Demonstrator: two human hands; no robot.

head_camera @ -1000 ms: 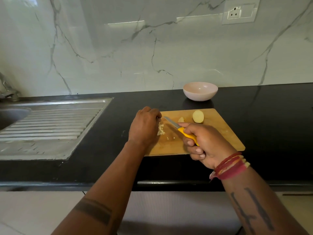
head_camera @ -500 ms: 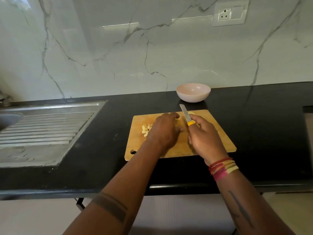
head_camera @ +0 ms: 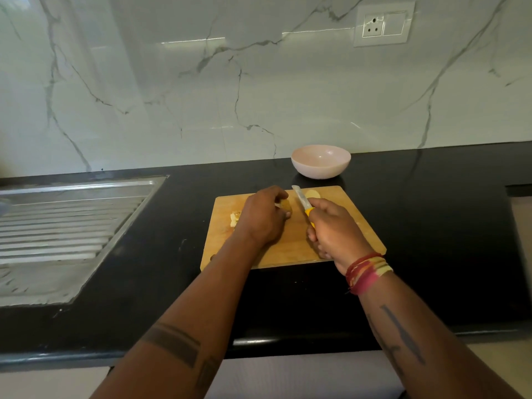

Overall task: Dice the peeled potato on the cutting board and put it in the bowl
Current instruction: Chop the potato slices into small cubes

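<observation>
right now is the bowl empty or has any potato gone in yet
Empty as far as shows: the visible inside of the bowl is bare pink, and the diced bits lie on the cutting board.

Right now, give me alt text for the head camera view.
On a wooden cutting board, the left hand holds a potato piece while the right hand grips a yellow-handled knife. Diced bits lie left; a pink bowl sits behind.

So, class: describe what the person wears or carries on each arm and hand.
Both forearms are bare, with no sleeves or gloves. The left arm bears a dark band tattoo. The right arm bears a dark elongated tattoo, and red, yellow and pink threads wrap its wrist.
</observation>
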